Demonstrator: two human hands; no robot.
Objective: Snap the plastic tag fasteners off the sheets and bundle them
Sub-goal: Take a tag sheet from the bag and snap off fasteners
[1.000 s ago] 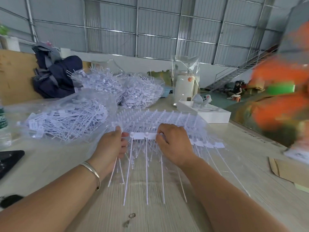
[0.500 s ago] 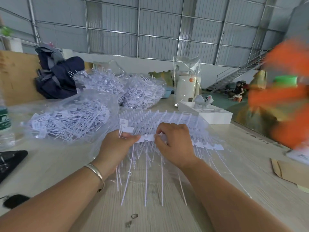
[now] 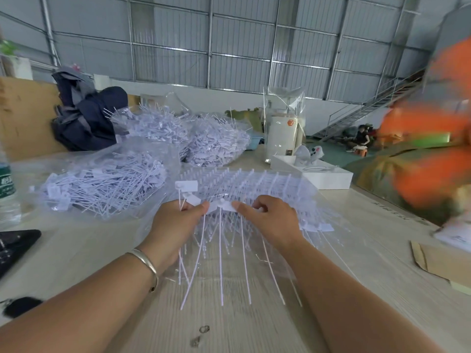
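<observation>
Since a second ago, two snapped-off fasteners have risen above the left hand, which pinches them by their stems. The right hand pinches the fastener strip between the thumbs, over the stacked sheets on the table. Bagged loose fasteners lie far left.

Bare forearms, no sleeves in view. 1 thin silver bangle on left wrist.
</observation>
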